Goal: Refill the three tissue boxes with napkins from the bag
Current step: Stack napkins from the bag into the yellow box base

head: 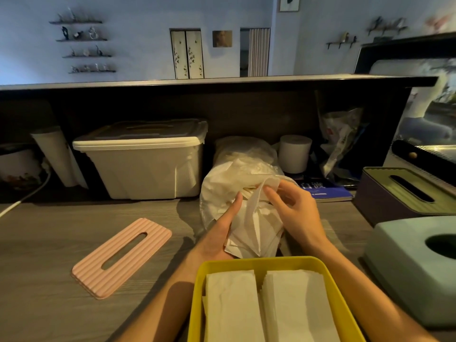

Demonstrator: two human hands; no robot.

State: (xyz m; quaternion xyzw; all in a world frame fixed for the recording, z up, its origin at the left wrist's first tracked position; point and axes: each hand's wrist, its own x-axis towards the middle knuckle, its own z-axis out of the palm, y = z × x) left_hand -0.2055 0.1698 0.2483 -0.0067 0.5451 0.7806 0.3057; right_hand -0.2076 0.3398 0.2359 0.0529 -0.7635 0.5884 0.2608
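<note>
A big white storage bin (145, 159) with a lid sits at the back of the table. Right of it stands a paper roll (294, 153), then a crinkly packet (339, 138).

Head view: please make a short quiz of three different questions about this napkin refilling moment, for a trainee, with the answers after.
1. True or false: the pink ribbed lid sits on the yellow box.
2. How many stacks of napkins lie in the yellow box?
A. one B. two C. three
3. Fill in: both hands work at the mouth of the plastic ____.

Key
1. False. The lid lies on the counter, apart from the box.
2. B: a left stack and a right stack.
3. Bag. The left hand holds loose napkins; the right hand pinches one.
</note>
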